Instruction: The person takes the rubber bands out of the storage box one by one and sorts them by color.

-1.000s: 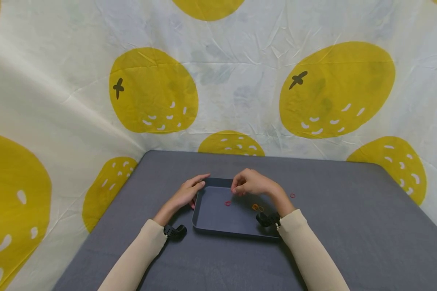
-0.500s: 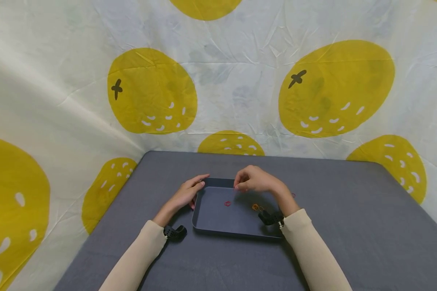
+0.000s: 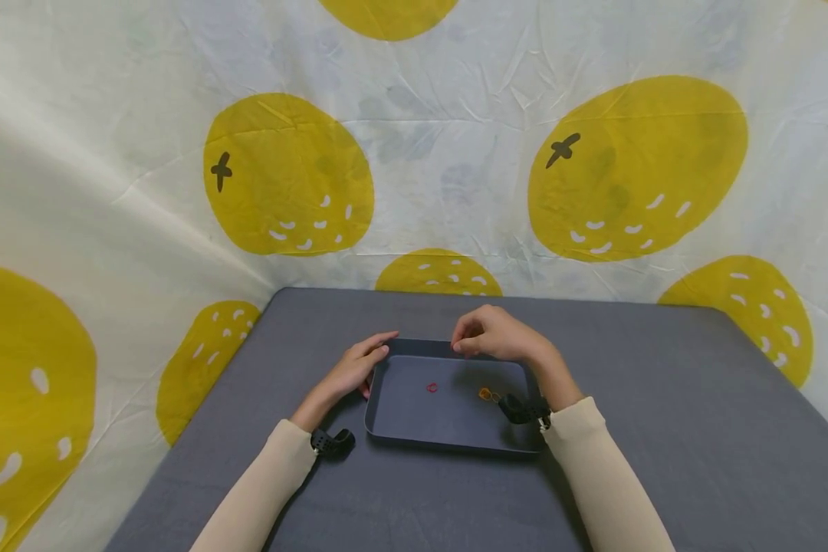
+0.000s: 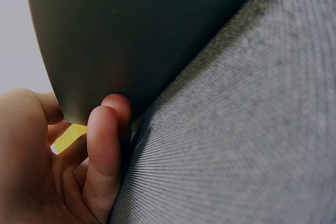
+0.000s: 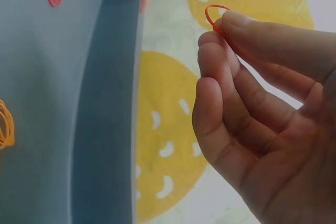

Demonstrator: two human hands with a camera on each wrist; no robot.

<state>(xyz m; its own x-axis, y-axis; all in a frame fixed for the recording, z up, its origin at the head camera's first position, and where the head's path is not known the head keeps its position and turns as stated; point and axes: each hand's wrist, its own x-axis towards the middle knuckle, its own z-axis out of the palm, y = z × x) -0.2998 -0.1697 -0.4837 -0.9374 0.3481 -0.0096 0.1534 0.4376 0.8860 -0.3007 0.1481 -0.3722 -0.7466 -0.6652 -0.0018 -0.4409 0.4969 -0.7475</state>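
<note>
A shallow dark grey tray [image 3: 441, 443] lies on the table. My left hand [image 3: 350, 366] holds its far left corner; in the left wrist view, curled fingers [image 4: 105, 145] touch the outer wall [image 4: 121, 35]. Above the tray's far rim, my right hand [image 3: 497, 334] pinches a small red rubber band [image 5: 211, 15] between thumb and fingertips, its loop sticking out. Inside the tray, red rubber bands [image 3: 432, 388] lie near the middle. To their right is a small bunch of orange-yellow rubber bands [image 3: 485, 394], one loop beside it.
Grey cloth covers the table [image 3: 662, 429] around the tray. Behind it hangs a white curtain [image 3: 448, 153] printed with yellow fruit. Each wrist wears a black camera; the right camera [image 3: 520, 409] hangs over the tray's right part.
My right hand has risen and moved right, away from the red bands toward the far rim. A red band on the table right of the tray is now hidden behind that arm. The left hand stays put.
</note>
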